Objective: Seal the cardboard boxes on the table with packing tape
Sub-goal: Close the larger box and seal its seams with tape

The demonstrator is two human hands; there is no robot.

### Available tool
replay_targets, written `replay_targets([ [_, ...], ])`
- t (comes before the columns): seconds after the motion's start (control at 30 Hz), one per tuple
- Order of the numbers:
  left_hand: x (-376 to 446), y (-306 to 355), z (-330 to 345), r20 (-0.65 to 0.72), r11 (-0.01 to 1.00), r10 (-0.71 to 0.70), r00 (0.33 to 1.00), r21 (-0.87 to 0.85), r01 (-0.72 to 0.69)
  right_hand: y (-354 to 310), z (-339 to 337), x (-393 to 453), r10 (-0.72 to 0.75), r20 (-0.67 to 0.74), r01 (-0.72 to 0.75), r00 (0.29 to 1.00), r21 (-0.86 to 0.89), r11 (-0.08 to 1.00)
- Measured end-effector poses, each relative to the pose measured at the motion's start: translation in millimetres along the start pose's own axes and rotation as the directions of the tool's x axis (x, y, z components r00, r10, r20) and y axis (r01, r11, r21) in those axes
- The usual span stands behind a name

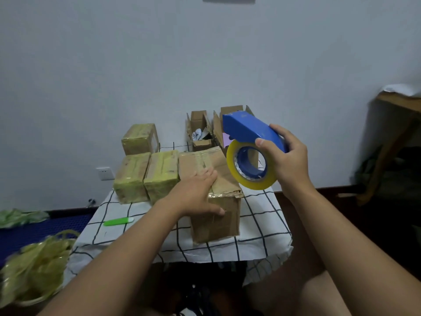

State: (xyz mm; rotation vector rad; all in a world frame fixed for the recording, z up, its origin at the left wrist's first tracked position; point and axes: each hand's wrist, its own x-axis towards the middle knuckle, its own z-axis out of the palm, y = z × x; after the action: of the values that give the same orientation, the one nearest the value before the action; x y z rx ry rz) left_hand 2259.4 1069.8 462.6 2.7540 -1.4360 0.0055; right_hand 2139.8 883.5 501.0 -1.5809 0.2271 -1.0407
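Left hand [196,192] is flat on top of the cardboard box [214,201] at the middle of the bench [262,226], fingers straight and spread across the closed flaps, thumb hooked down over the near face, pressing the flaps shut. Right hand [286,159] is up in the air to the right of that box and above it, fingers wrapped around the blue tape dispenser [250,131], with the yellowish roll of packing tape [250,166] hanging under it. So the box sits down and to the left of the dispenser, and the right hand is the one that has to travel. The box's long axis runs away from the person toward the wall, and the flap seam looks to run the same way, right beside the left fingertips, so I'd expect the tape to go down along that line, far end to near end or the reverse. Left of it, three taped boxes [145,176] sit in a cluster, glossy with tape, looking done. At the back, two open boxes [200,131] stand with flaps up, not yet sealed. A green utility knife [118,221] lies on the checked cloth near the left edge. No readable writing or brand on the boxes, the dispenser or the roll; it's too blurred to tell.
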Motion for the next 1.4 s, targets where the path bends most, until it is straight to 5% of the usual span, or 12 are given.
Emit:
replay_targets([
  [0.2,-24.0,19.4,20.8,-0.311,0.987,-0.130,0.941,0.052,0.153,0.7,-4.4,-10.1,0.011,0.032,-0.011,0.999,0.008,1.000],
  [0.5,-33.2,14.9,28.3,-0.302,0.992,-0.126,0.945,-0.041,0.119,-3.1,-19.4,-21.2,0.062,0.230,-0.081,0.971,0.075,0.994],
  [0.57,-33.3,18.9,19.3,-0.307,0.970,-0.172,0.936,-0.217,0.107,-1.1,-23.2,-24.0,0.090,0.267,-0.125,0.960,0.120,0.985],
  [0.67,-43.5,27.5,-7.1,-0.378,0.714,-0.387,0.841,-0.700,0.014,1.4,-27.4,-30.0,0.138,0.321,-0.202,0.937,0.178,0.963],
  [0.77,-53.9,39.4,-35.1,-0.277,0.404,-0.491,0.826,-0.912,-0.066,3.9,-26.1,-37.8,0.166,0.382,-0.267,0.909,0.228,0.936],
  [1.03,-71.2,37.0,-45.6,0.003,-0.044,-0.390,0.921,-0.999,-0.015,10.1,-6.1,-53.5,0.201,0.426,-0.326,0.882,0.244,0.913],
  [1.4,-86.8,20.8,-46.3,0.133,-0.432,-0.332,0.934,-0.902,-0.025,8.8,7.3,-59.2,0.185,0.464,-0.340,0.866,0.274,0.900],
])
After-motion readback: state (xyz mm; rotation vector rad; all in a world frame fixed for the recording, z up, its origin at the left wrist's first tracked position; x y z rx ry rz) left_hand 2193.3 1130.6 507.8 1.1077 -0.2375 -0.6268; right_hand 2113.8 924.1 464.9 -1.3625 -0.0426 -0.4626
